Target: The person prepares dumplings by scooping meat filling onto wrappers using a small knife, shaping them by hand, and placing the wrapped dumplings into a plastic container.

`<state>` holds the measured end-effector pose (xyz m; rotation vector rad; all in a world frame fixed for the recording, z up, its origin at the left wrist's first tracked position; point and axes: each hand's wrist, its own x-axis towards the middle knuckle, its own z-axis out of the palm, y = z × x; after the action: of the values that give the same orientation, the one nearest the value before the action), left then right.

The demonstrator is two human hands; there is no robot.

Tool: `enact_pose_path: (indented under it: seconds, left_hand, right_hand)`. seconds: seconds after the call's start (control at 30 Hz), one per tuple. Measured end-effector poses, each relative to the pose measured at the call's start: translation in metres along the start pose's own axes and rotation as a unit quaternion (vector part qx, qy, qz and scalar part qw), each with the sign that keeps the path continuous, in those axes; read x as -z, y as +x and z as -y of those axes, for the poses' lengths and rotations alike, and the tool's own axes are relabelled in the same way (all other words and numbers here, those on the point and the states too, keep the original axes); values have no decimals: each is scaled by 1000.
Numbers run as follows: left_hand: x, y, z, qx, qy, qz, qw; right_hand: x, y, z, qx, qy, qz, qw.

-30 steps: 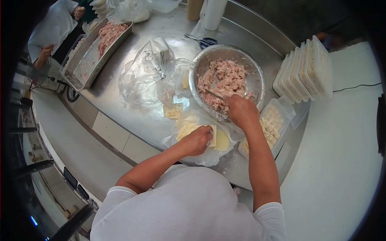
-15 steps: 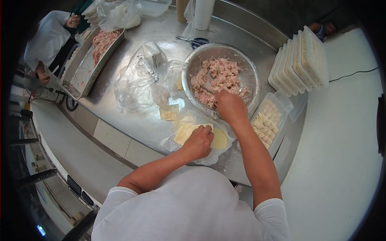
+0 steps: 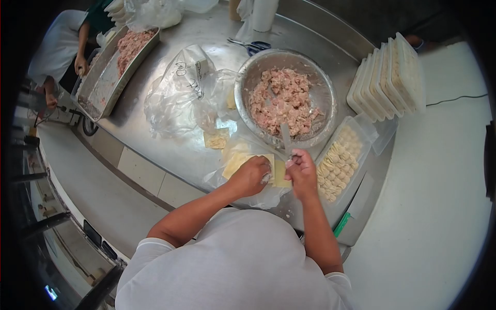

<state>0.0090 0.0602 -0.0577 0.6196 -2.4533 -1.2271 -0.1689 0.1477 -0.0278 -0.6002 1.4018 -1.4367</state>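
My left hand [image 3: 251, 175] is closed over a stack of yellow dumpling wrappers [image 3: 236, 164] on a plastic sheet. A pale bit of dumpling wrapper [image 3: 266, 177] shows between its curled fingers; whether filling is in it is hidden. Close beside it, my right hand [image 3: 303, 173] grips a flat, narrow spatula [image 3: 285, 137], its blade pointing up toward the bowl. Just beyond the hands stands a steel bowl [image 3: 326, 116] of pinkish minced meat [image 3: 284, 98]. Right of my right hand, a clear plastic tray [image 3: 366, 135] holds rows of folded dumplings [image 3: 338, 168].
Blue-handled scissors [image 3: 257, 47] and crumpled plastic bags [image 3: 178, 93] lie beyond. Loose wrapper scraps [image 3: 216, 138] are left of the stack. Filled trays [image 3: 387, 77] stand stacked at right. A co-worker's hand [image 3: 81, 65] is beside a metal pan [image 3: 101, 98] of mince.
My right hand has come back from the mince in the bowl to beside my left hand, spatula still in it. My left hand stays over the wrappers. The co-worker's arm has moved toward the pan.
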Motion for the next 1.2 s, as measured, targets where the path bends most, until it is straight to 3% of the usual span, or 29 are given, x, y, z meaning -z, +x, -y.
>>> enact_pose_path:
  seconds: [0.13,0.17,0.2,0.23,0.3,0.43,0.5,0.53,0.6,0.63,0.7,0.73,0.8,0.93,1.0,1.13,1.2]
  left_hand:
    - [8,-9,16,47,-112,-27,992]
    - [8,-15,28,127,-363,-103,917]
    - [11,-20,37,199,-585,-172,768]
    - [28,-21,31,201,-582,-171,769]
    - [69,-19,20,126,-789,-179,574]
    - [94,-2,-7,117,-782,-253,558]
    - [94,11,-11,181,-724,-266,610]
    - [91,11,-6,178,-726,-265,609]
    - [89,16,-1,-26,-881,-82,466]
    - [92,19,-8,-27,-882,-80,464]
    - [99,24,-24,166,-769,-216,578]
    - [97,26,-24,164,-768,-219,579]
    - [91,26,-23,209,-711,-325,588]
    - [85,23,-24,189,-711,-272,620]
    - [80,25,-28,166,-752,-256,584]
    - [89,27,-40,174,-735,-272,597]
    - [99,27,-59,97,-755,-230,606]
  right_hand:
    - [-17,-12,-50,-6,98,-22,995]
    - [-20,-14,-54,-8,70,-25,997]
    - [-21,-15,-56,-12,42,-27,999]
    - [-22,-18,-51,-12,45,-27,999]
    - [-20,-20,-31,20,-107,-20,994]
    - [-31,-28,25,83,-222,-9,972]
    - [-37,-28,50,245,-374,8,894]
    - [-41,-28,56,247,-377,8,893]
    - [-50,-29,62,296,-497,-8,816]
    - [-47,-30,61,296,-499,-9,815]
    - [-42,-29,60,312,-541,-5,781]
    - [-39,-32,65,314,-541,-2,781]
    - [-34,-47,79,267,-574,-16,774]
    - [-38,-46,82,285,-517,-28,807]
    - [-38,-33,65,316,-562,-12,764]
    - [-34,-33,65,315,-553,-15,771]
    - [-31,-43,85,289,-493,-11,821]
